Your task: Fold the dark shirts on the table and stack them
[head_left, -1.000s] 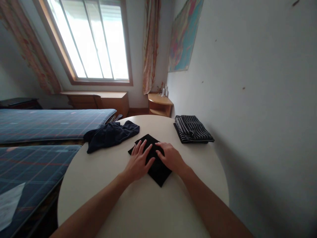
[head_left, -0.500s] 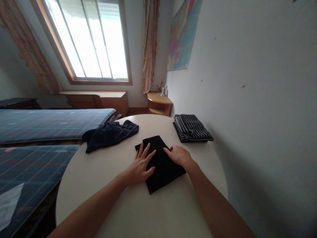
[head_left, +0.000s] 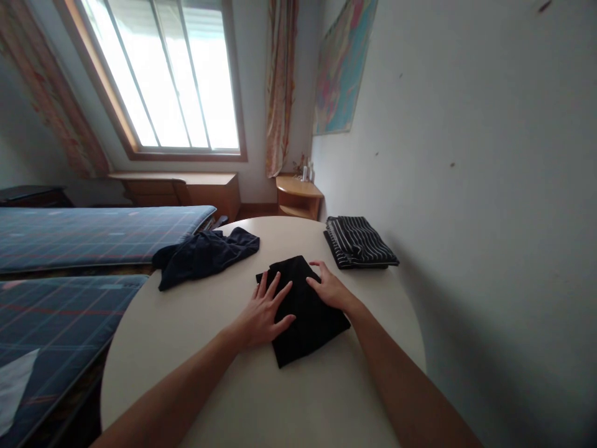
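Observation:
A folded black garment (head_left: 305, 323) lies flat on the round white table (head_left: 261, 398) in front of me. My left hand (head_left: 263, 314) rests on its left side with the fingers spread. At the garment's upper right edge is my right hand (head_left: 330, 287), its thumb on the cloth and its index finger stretched out, apart from the thumb. The other fingers of the right hand are mostly hidden. What kind of garment it is, I cannot tell.
A crumpled dark navy cloth (head_left: 205, 255) lies at the table's left rim. Folded black-and-white striped clothes (head_left: 361, 242) are stacked at the back right, near the wall (head_left: 489, 261). Beds with blue plaid mattresses (head_left: 93, 233) stand to the left.
My right index finger has lifted and stretched away from the thumb at the garment's edge. The left hand has stayed spread on the cloth. The view has shifted slightly.

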{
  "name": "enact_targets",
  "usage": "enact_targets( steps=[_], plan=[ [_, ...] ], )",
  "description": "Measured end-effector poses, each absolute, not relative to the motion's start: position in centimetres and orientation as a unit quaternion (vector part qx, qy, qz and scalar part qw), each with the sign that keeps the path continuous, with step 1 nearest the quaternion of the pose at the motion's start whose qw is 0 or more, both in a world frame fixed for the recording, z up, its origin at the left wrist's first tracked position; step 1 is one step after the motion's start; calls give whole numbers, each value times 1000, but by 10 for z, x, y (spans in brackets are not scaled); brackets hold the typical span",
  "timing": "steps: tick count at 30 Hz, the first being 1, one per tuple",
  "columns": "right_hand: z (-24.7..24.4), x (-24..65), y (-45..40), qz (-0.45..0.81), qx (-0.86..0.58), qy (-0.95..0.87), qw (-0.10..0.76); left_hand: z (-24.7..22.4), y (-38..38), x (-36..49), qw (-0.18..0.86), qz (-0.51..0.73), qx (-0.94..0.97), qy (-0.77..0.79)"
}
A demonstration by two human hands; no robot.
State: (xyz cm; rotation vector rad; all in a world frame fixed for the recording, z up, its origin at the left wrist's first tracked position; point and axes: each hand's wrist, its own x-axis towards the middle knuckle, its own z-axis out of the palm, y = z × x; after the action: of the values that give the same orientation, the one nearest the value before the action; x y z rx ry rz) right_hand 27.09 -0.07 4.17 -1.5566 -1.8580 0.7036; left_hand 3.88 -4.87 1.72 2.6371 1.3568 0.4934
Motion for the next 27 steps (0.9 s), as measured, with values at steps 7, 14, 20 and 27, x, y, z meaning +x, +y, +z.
enact_targets(
  steps=[7, 14, 20, 27],
  plan=[
    [42, 277, 3, 268, -535, -741, 305, 23, -58, 51, 45, 171, 891, 417],
    [62, 289, 11, 223, -561, -748, 277, 18, -56, 55, 67, 159, 874, 454],
    [101, 306, 39, 124, -588, -766, 230, 15, -47, 52, 60, 128, 828, 543],
    [155, 303, 84, 22, -604, -779, 164, 13, -45, 50, 77, 83, 824, 555]
  ],
)
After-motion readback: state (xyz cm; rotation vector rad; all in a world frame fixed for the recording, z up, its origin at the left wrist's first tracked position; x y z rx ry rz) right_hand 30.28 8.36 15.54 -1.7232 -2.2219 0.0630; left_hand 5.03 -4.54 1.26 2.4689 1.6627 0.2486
